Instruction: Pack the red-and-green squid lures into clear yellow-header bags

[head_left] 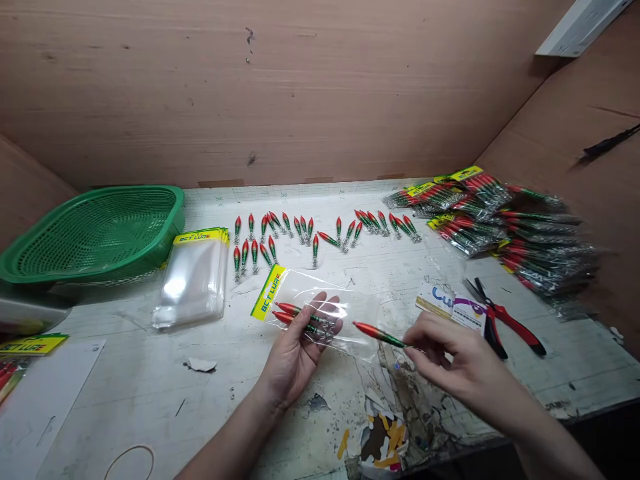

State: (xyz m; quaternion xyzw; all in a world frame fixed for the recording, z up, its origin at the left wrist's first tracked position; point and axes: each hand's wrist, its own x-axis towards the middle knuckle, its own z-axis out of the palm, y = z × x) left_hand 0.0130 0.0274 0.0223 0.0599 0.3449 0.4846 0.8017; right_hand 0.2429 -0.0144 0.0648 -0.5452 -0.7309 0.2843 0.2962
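Rubber band lies nearest, at left. Left hand: thumb and fingers clamped on bag, lures showing in it. Right hand: thumb and forefinger pinched on single lure by hook end, red tip toward bag; contact can't tell. Pliers just beyond right hand, beside cards. Farther: bag stack, loose lures spread across, basket left, packed lures heaped right.

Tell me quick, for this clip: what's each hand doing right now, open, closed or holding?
Left hand: holding a clear bag, thumb across two lures.
Right hand: closed, pinching a single lure near its green end.
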